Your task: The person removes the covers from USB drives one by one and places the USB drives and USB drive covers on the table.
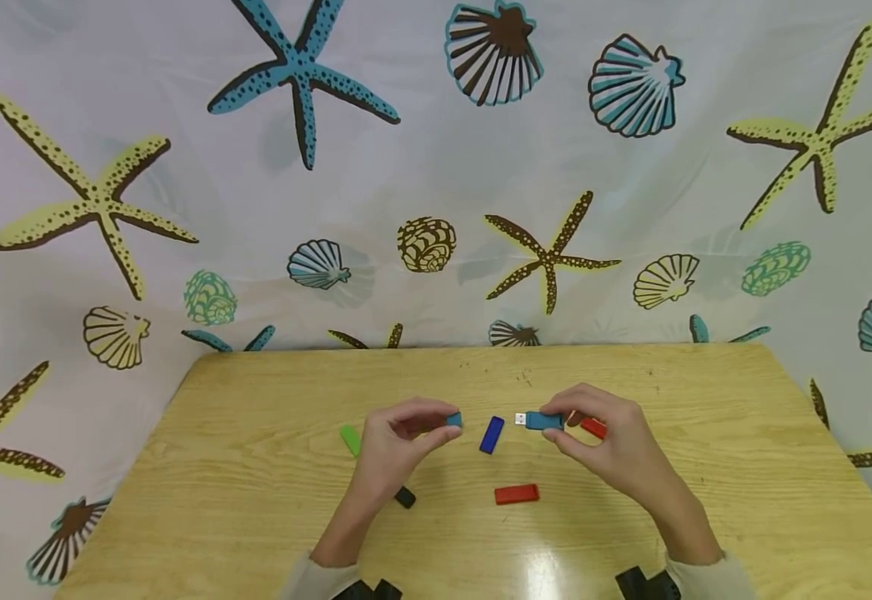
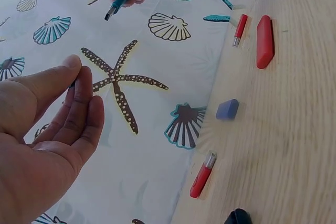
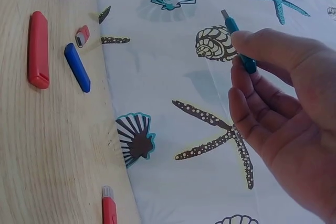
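Note:
Between thumb and fingertips my left hand (image 1: 394,442) pinches a small blue cap (image 1: 454,419), held above the table; in the left wrist view the fingers mostly hide it. My right hand (image 1: 616,437) pinches a teal-blue USB stick (image 1: 543,420) by its rear end. The stick's bare metal plug (image 1: 520,419) points left, toward the cap, with a gap between the two. In the right wrist view the stick (image 3: 239,43) slants up from the fingertips. A dark blue USB stick (image 1: 492,435) lies on the table between the hands.
On the wooden table (image 1: 256,500) lie a red stick (image 1: 516,494) in front, a green one (image 1: 350,440) and a black one (image 1: 404,497) by the left arm. Red sticks with bare plugs (image 2: 202,177) also lie there. A shell-patterned cloth (image 1: 406,167) hangs behind.

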Motion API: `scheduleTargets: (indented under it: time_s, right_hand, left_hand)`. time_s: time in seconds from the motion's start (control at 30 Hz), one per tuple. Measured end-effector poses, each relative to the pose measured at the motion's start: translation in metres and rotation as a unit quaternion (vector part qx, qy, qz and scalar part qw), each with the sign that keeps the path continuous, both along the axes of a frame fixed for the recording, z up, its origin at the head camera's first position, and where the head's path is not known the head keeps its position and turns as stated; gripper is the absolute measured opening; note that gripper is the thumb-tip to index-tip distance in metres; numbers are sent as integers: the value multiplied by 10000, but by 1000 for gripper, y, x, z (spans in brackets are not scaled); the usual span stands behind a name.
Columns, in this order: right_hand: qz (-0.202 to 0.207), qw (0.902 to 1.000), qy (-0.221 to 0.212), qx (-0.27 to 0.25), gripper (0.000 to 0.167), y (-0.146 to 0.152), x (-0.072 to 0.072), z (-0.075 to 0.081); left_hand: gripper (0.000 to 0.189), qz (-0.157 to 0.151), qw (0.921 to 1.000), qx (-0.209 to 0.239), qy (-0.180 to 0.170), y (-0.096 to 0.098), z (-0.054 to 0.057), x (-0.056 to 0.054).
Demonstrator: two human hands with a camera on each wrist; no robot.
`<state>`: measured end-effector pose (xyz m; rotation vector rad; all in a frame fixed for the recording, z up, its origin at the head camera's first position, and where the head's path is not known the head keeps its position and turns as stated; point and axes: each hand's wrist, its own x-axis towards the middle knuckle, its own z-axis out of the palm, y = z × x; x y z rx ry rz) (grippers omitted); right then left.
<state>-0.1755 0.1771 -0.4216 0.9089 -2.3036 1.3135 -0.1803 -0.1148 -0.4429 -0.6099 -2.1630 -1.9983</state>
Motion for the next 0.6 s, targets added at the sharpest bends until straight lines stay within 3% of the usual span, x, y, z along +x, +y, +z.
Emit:
scheduleTargets:
  time_s: [0.33, 0.6]
  right_hand:
    - [-178, 9998, 61, 85, 24, -3, -4, -11]
    - [-243, 9992, 216, 234, 24, -6, -12, -18]
  left_hand:
    - [20, 78, 9996, -276, 49, 1, -6, -3]
    - [20, 149, 9989, -436, -109, 6, -7, -9]
